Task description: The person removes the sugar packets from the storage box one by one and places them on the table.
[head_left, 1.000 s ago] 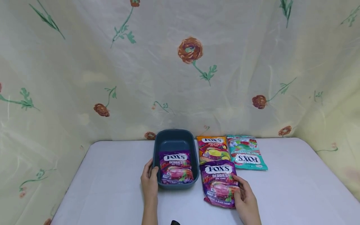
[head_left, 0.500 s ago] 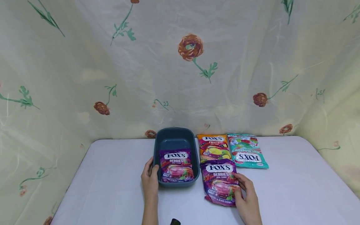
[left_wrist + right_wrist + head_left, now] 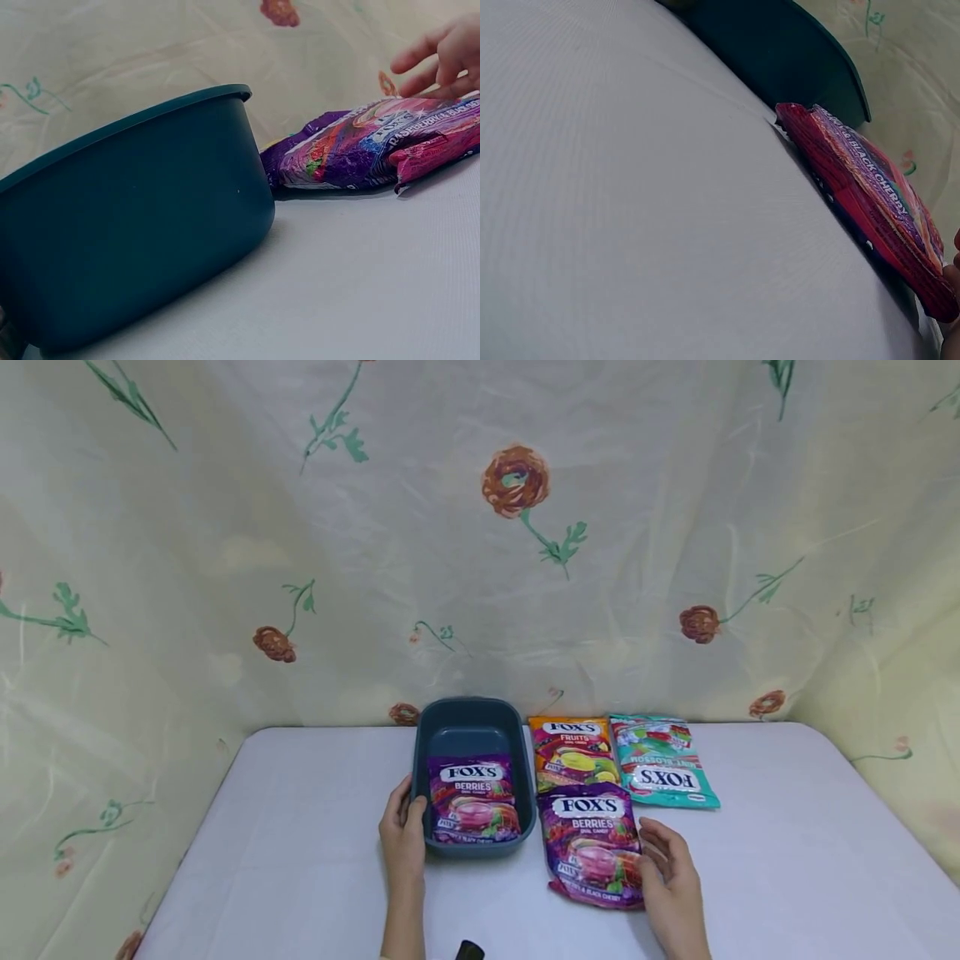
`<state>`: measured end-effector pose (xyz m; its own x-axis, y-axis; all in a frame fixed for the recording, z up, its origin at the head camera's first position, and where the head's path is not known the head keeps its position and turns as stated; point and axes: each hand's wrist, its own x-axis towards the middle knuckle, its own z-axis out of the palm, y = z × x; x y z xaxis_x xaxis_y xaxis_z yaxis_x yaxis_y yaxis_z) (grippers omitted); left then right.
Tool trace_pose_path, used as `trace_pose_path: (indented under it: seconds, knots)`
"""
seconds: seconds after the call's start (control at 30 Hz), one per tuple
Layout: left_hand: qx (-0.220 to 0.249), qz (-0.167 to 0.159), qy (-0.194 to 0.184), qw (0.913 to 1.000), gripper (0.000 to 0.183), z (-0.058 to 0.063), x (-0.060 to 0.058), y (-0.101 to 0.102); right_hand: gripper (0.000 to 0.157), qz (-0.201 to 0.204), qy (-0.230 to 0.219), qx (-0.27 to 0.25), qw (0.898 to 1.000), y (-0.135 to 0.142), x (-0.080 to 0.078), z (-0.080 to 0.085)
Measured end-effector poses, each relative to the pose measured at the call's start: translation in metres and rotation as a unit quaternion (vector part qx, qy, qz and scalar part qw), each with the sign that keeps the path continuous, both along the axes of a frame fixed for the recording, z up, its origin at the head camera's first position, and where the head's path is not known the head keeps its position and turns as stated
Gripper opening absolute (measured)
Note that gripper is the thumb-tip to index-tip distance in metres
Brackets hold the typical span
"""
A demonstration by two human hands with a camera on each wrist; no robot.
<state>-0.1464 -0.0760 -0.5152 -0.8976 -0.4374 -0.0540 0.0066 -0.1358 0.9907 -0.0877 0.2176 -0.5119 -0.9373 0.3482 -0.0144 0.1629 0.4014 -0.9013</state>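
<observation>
A dark blue plastic tub (image 3: 470, 850) stands on the white table, and one purple Fox's Berries candy bag (image 3: 474, 814) lies inside it. My left hand (image 3: 402, 835) holds the tub's left wall, with the thumb at the rim. Just right of the tub, a second purple Fox's Berries candy bag (image 3: 592, 843) lies face up on the table. Beside that bag's right edge is my right hand (image 3: 673, 881), fingers loosely bent and spread. In the left wrist view its fingers (image 3: 420, 56) show above the bag, not wrapped round it.
Behind the loose purple bag lies an orange Fox's Fruits candy bag (image 3: 573, 756), which it partly overlaps. A teal Fox's candy bag (image 3: 663, 764) lies upside down to the right of that. A flowered curtain (image 3: 360, 568) hangs behind the table. A small dark object (image 3: 469, 951) shows at the bottom edge.
My right hand has loosened from the purple bag and shifted slightly right, its fingers coming off the bag's front. The left hand stays at the tub. The head view has tilted slightly.
</observation>
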Motion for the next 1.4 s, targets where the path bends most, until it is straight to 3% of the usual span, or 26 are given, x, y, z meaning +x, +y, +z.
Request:
trace_pose_path:
  seconds: [0.43,0.6,0.97,1.4]
  knots:
    - [-0.023,-0.001,-0.009,0.9997,0.040,0.002,0.001,0.002,0.044,0.000,0.035,-0.058,0.998,0.002,0.001,0.010]
    - [-0.024,-0.002,-0.012,0.9996,0.040,0.003,0.002,0.001,0.043,0.023,0.036,-0.065,0.997,-0.001,0.000,0.013]
    - [-0.023,-0.002,-0.015,0.9996,0.040,0.005,0.003,0.001,0.041,0.036,0.050,-0.060,0.996,-0.002,-0.001,0.016]
    - [-0.019,-0.008,-0.016,0.9997,0.040,0.004,0.003,0.001,0.042,0.121,0.091,-0.088,0.985,-0.016,-0.009,0.028]
